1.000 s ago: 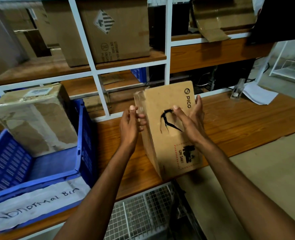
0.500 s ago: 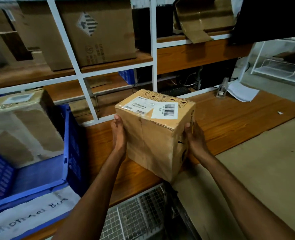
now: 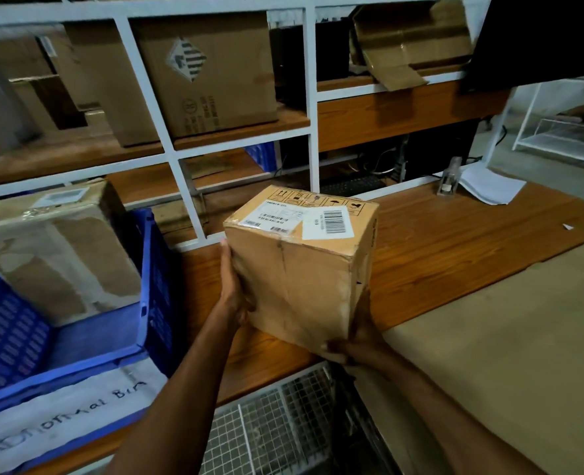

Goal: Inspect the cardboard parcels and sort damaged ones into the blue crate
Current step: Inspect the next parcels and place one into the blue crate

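Currently the parcel (image 3: 301, 269) is held mid-frame, fingers of the right hand (image 3: 359, 341) curled under its corner, the left hand (image 3: 232, 289) against its side, fingers hidden. Each face should be turned slowly before the blue crate (image 3: 153, 269), lower left, is chosen.

- A white metal shelving frame (image 3: 309, 97) with wooden shelf boards (image 3: 235, 130) stands behind a wooden worktop (image 3: 455, 241).
- A tan surface (image 3: 506, 337) lies near right.
- A white wire rack (image 3: 565, 138) stands far right; the light is dim.
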